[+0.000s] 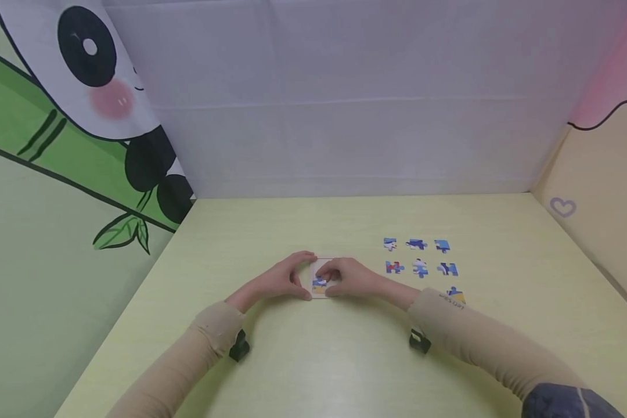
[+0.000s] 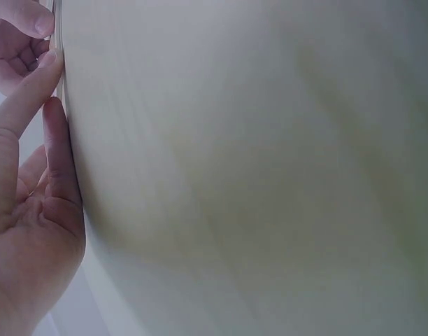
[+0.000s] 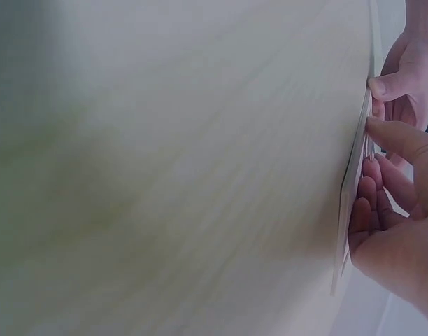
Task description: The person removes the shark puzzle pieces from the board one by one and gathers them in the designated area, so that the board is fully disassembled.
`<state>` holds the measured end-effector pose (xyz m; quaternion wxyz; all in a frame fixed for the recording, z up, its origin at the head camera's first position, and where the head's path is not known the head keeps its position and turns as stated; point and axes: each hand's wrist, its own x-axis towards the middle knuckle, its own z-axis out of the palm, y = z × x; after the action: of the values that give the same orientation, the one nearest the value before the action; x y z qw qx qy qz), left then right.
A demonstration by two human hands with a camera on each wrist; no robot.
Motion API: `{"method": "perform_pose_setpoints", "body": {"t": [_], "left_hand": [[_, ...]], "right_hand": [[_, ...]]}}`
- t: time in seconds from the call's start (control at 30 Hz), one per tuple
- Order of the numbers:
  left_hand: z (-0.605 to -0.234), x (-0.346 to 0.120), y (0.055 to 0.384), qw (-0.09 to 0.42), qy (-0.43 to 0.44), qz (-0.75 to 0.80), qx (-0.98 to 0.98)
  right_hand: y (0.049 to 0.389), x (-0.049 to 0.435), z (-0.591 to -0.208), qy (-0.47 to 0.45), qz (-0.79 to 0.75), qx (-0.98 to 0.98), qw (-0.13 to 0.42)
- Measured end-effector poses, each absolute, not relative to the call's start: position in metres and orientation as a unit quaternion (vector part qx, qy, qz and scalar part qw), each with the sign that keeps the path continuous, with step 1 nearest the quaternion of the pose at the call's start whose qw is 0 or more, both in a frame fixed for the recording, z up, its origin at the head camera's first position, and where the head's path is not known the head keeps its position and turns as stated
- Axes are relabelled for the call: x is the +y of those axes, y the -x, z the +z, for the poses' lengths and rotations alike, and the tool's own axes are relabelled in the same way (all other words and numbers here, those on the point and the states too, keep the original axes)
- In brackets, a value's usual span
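A small pale puzzle tray [image 1: 321, 263] lies flat on the table between both hands. My left hand [image 1: 279, 280] holds its left side, the thumb at the near corner and the fingers at the far one. Inside the tray's near left part sit blue, white and yellow puzzle pieces [image 1: 319, 284]. Over the right part of the tray, my right hand [image 1: 357, 278] pinches at a piece with thumb and forefinger, its other fingers curled. That hand covers much of the tray. In the right wrist view the tray edge [image 3: 345, 210] runs close beside the thumb.
Several loose jigsaw pieces [image 1: 420, 267] lie in rows right of the tray on the pale wooden table [image 1: 313, 360]. One yellow and blue piece [image 1: 456, 294] is partly behind the right sleeve [image 1: 475, 331]. A white sheet [image 1: 345, 116] closes off the back.
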<state>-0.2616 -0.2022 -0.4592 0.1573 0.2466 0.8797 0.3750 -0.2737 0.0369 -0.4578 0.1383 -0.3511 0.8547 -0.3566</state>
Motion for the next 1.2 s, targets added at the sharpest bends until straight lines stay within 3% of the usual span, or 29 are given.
{"method": "perform_pose_setpoints", "body": {"t": [1.2], "left_hand": [[-0.459,-0.202,0.262,0.167,-0.231,0.364,0.886]], "right_hand": [[0.253,0.041,-0.459,0.357,-0.321,0.873,0.083]]}}
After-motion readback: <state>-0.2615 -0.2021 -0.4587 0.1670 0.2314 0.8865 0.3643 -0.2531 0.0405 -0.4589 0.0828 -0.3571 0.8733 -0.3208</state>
